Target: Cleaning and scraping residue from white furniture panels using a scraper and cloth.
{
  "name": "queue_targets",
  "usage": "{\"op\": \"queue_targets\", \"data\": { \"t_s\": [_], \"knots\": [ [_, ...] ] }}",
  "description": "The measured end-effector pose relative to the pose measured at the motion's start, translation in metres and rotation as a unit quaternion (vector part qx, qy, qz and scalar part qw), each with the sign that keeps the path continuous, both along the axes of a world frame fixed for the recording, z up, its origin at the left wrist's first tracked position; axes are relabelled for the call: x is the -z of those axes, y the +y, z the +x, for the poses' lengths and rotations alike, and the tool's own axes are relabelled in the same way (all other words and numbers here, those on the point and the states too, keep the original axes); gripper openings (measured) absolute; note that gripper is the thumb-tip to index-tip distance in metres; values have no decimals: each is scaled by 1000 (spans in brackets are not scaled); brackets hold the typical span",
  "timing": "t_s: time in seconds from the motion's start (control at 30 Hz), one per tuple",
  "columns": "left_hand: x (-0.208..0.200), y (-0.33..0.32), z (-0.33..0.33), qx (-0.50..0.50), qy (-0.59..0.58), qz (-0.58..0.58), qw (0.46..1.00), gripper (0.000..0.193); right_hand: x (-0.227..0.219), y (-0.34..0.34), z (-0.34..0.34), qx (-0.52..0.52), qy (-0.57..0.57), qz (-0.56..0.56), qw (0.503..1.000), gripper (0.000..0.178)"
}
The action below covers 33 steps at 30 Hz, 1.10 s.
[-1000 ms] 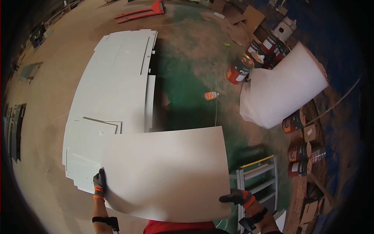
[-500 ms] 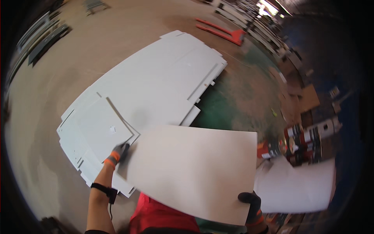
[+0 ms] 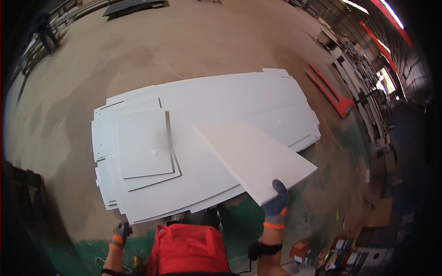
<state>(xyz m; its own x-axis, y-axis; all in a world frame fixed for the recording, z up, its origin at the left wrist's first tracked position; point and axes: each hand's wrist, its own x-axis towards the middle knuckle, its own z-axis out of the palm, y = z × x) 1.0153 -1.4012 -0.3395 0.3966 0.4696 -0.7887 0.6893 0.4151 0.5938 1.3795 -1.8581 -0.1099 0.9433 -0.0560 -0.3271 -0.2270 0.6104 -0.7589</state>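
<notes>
The right hand (image 3: 276,201) grips the white panel (image 3: 255,158) at its near corner, thumb on the upper face. The panel extends forward from that hand, above the right half of the panel stack (image 3: 216,103), its right corner projecting past the stack's near edge; contact with the stack cannot be determined. The left hand (image 3: 122,230) is well apart from the panel, just beside the stack's near-left corner; its closure cannot be determined. Brown floor (image 3: 207,50) extends beyond the stack's far edge.
</notes>
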Motion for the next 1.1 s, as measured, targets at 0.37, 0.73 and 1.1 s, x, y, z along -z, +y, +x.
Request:
{"op": "queue_targets", "data": {
  "t_s": [0.37,0.73,1.1],
  "knots": [
    [-18,-213,-70,-29,139,-112,984,34,97,-3,212,-53,56,-77,994,45],
    [-33,-239,57,-178,55,-118,975,33,237,-51,216,-152,201,28,967,38],
    [176,72,229,69,155,560,811,70,302,-55,179,-164,153,54,973,51]
  ]
}}
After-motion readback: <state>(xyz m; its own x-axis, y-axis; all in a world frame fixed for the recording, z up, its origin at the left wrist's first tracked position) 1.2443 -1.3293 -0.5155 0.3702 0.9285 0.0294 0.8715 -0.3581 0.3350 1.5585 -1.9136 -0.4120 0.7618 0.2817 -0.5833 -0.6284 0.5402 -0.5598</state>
